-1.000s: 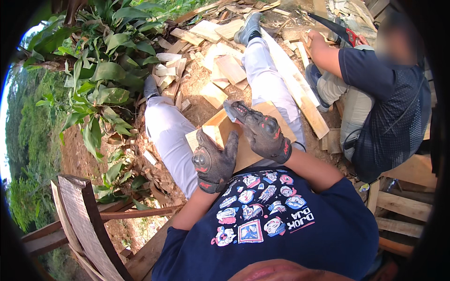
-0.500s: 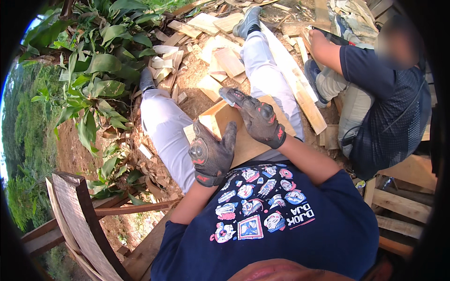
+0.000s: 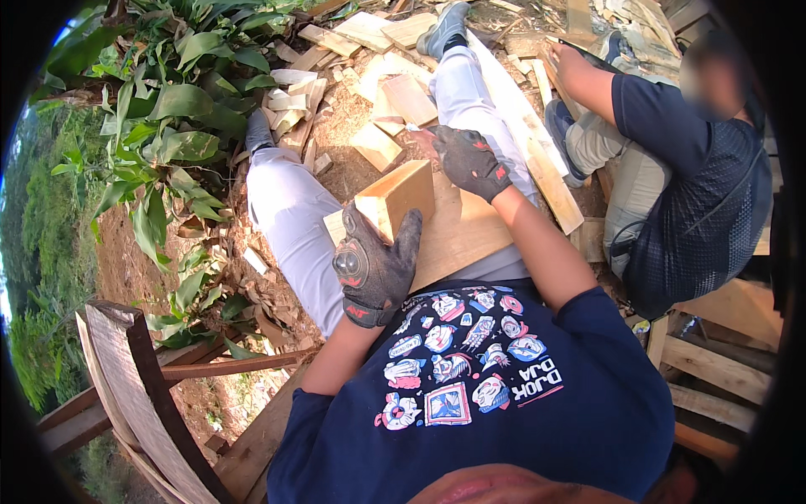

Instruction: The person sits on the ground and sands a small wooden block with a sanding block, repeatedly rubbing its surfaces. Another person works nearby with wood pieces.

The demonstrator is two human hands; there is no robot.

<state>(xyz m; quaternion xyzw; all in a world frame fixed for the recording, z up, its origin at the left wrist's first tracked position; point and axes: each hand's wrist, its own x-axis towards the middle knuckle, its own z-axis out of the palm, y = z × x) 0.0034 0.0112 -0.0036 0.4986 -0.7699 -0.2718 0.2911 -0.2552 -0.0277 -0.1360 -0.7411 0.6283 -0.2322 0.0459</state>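
Across my lap lies a flat wooden board (image 3: 466,223), and a squared wooden block (image 3: 405,197) stands on it. My gloved left hand (image 3: 375,262) grips the near end of the block, thumb on the right side and fingers on the left. My gloved right hand (image 3: 473,161) is closed beyond the block, to its right and apart from it. From its fingers sticks out a small reddish object with a pale tip (image 3: 422,141), its kind too small to tell.
Loose wood offcuts (image 3: 410,99) and chips litter the ground between my feet. A long plank (image 3: 537,155) lies beside my right leg. At the right sits another person (image 3: 680,185). Broad-leaved plants (image 3: 180,126) grow at left, above a curved wooden piece (image 3: 138,378).
My right hand has moved off the block, away from me and to the right, carrying the small object. My left hand still holds the block.
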